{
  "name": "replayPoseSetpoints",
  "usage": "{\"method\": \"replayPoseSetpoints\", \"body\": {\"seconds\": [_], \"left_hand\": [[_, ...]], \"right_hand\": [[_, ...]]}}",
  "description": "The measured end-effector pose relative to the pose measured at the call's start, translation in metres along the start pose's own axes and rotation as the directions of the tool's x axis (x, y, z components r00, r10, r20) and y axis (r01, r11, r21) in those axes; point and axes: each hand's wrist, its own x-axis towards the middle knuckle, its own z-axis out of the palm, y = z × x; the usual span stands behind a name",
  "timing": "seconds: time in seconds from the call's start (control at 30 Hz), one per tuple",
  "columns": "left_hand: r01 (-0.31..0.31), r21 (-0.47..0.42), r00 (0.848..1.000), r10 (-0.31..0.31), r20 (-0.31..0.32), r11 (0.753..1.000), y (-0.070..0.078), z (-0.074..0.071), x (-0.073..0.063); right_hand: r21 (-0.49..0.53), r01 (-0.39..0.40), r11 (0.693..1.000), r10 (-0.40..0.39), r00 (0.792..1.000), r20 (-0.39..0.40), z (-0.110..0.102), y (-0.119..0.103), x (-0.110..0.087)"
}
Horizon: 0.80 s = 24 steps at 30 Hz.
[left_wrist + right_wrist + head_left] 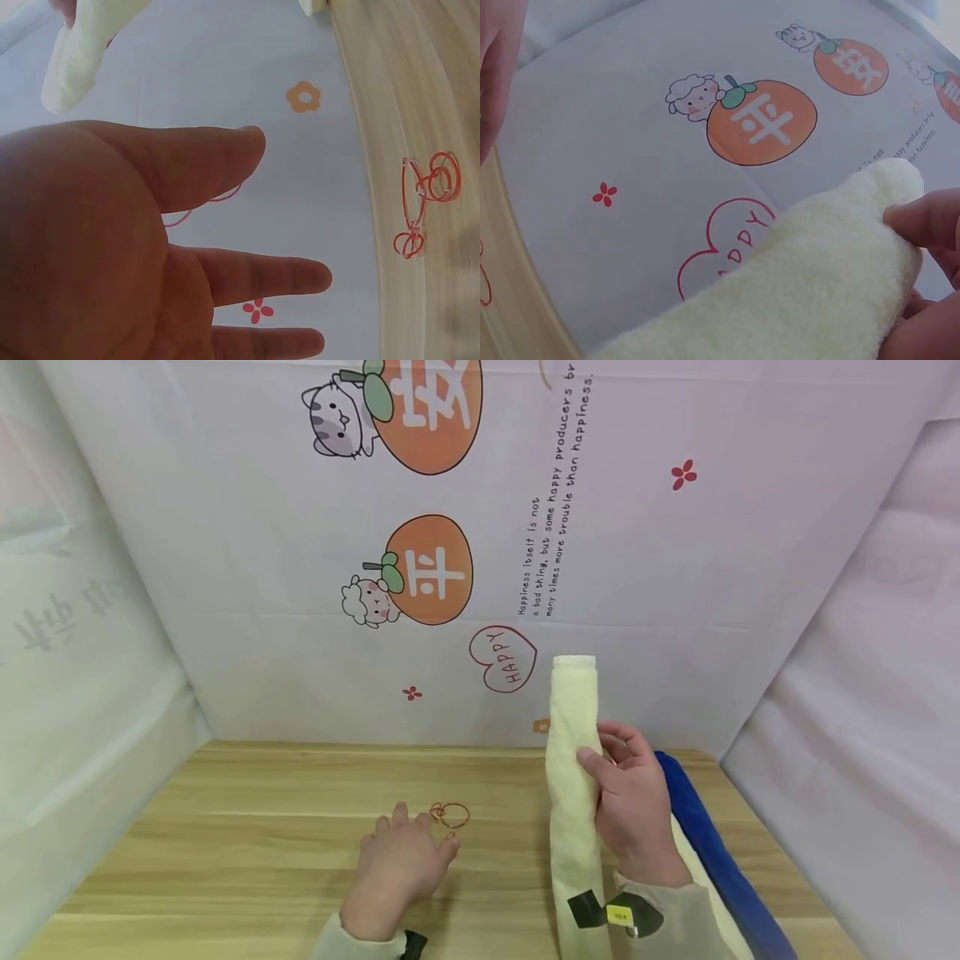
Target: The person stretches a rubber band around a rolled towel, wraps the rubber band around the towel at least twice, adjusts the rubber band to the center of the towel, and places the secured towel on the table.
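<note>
Long pale yellow cloth at your one o'clock, pinched in your right hand, held raised. Left hand spread, empty; red loops on the table at its two o'clock. Step seems steadying the cloth; next likely calls for your left fingers picking up a loop.

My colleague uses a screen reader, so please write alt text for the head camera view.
A right hand holds up a long pale yellow cloth over a wooden table. The left hand hovers, holding nothing, near thin red loops. A blue cloth lies at right; behind hangs a white cartoon-printed backdrop.
</note>
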Motion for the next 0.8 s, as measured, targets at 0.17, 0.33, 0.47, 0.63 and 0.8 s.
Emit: {"method": "replayPoseSetpoints", "body": {"seconds": [0.17, 0.33, 0.47, 0.63, 0.8], "left_hand": [[-0.004, -0.003, 1.000, 0.004, 0.002, 1.000, -0.001, -0.001, 0.000], [-0.003, 0.001, 1.000, 0.003, -0.011, 1.000, -0.002, -0.002, 0.000], [-0.017, 0.012, 0.999, 0.018, -0.044, 1.000, -0.003, -0.001, 0.001], [-0.112, -0.016, 0.980, 0.108, -0.168, 0.994, -0.010, -0.002, 0.013], [-0.213, -0.070, 0.958, 0.194, -0.213, 0.974, -0.021, 0.003, 0.034]], "right_hand": [[-0.016, 0.029, 0.999, -0.030, 0.998, -0.049, 0.006, 0.000, -0.001], [-0.053, 0.052, 0.997, -0.056, 0.995, -0.081, 0.008, 0.000, -0.003], [-0.058, 0.068, 0.996, -0.073, 0.994, -0.085, 0.008, -0.001, -0.002], [-0.043, 0.068, 0.997, -0.071, 0.994, -0.088, 0.006, -0.003, -0.003], [-0.049, 0.069, 0.996, -0.072, 0.994, -0.076, 0.006, -0.004, -0.004]]}}
